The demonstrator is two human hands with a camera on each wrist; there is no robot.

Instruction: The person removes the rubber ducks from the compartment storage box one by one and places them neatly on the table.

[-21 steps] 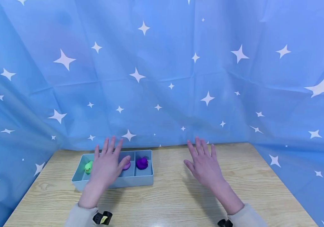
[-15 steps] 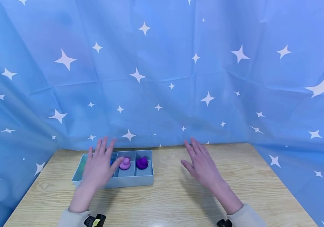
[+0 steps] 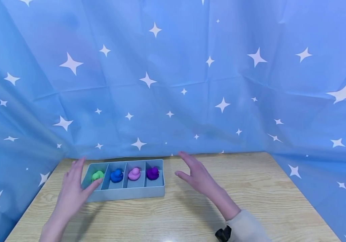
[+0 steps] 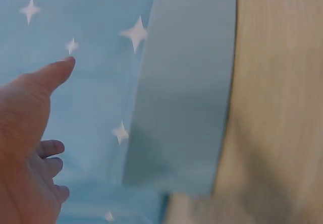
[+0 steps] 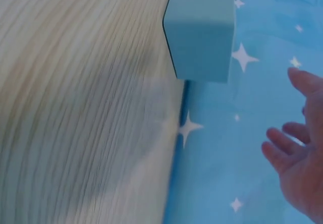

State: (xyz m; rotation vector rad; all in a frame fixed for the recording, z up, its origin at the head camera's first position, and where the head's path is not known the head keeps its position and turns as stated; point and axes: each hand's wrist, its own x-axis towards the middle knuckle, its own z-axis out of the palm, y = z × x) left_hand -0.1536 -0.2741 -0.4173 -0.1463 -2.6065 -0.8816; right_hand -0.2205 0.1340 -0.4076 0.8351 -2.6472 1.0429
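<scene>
A blue-grey tray (image 3: 127, 193) with side-by-side compartments stands at the back left of the table. From left to right its compartments hold a green rubber duck (image 3: 97, 175), a blue rubber duck (image 3: 116, 175), a pink rubber duck (image 3: 134, 173) and a purple rubber duck (image 3: 153, 173). My left hand (image 3: 73, 191) hovers at the tray's left end, fingers extended, its thumb overlapping the green duck's compartment in the head view. Off the tray's right end, my right hand (image 3: 197, 174) is held with thumb and fingers apart. Neither hand holds anything.
The tray sits on a light wood-grain table (image 3: 173, 218). Behind the table and along both sides hangs a blue cloth (image 3: 185, 111) with white stars. A black wrist device (image 3: 223, 233) sits at the right sleeve (image 3: 246, 227).
My left hand has moved left and toward me, uncovering the green and blue ducks. My right hand has moved left toward the tray and turned sideways. The tray stays in place.
</scene>
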